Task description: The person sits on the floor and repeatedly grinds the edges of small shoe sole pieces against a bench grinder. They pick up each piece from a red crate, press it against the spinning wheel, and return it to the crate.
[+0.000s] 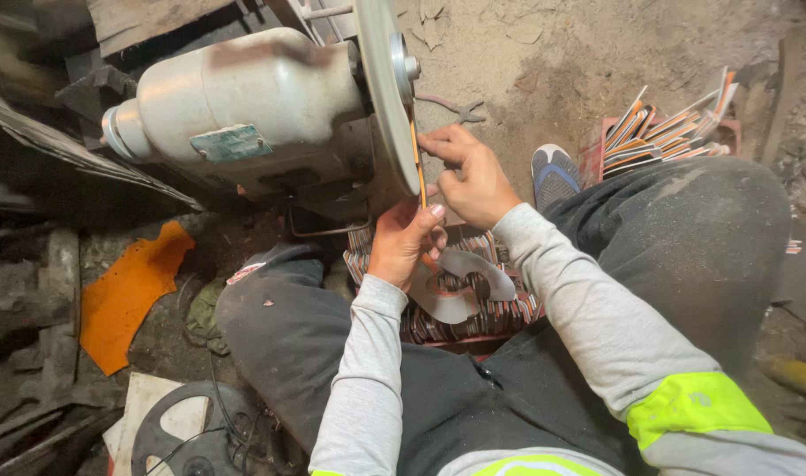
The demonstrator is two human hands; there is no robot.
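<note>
While the person sits low with knees spread, both hands hold a thin orange-edged sole piece (418, 167) edge-on against the grinding disc (381, 88), which serves here as the landmark. The right hand (469, 176) is just beside the disc's lower rim, its fingertips pinched shut on the upper part of the piece. The left hand (407, 238) is below the disc, thumb up, closed around the piece's lower end. The piece stands nearly upright and appears to touch the disc's face near the rim, though the exact contact line is too narrow to see.

Judging from this, the step in hand is sanding the edge of one piece. The next move probably calls for a steady, light press and a slow turn of the piece, so the edge wears evenly and the fingertips stay off the disc.

The grey motor (244, 106) sits left of the disc. Below the disc, between the knees, a crate of stacked pieces (500, 313) lies under a pale curved cut-out (465, 282). Right of the disc, past a shoe (553, 172), another stack (667, 132) leans in a red crate. Pliers (456, 108) lie just right of the disc on the dusty floor, and an orange scrap (130, 291) lies well to the lower left.
</note>
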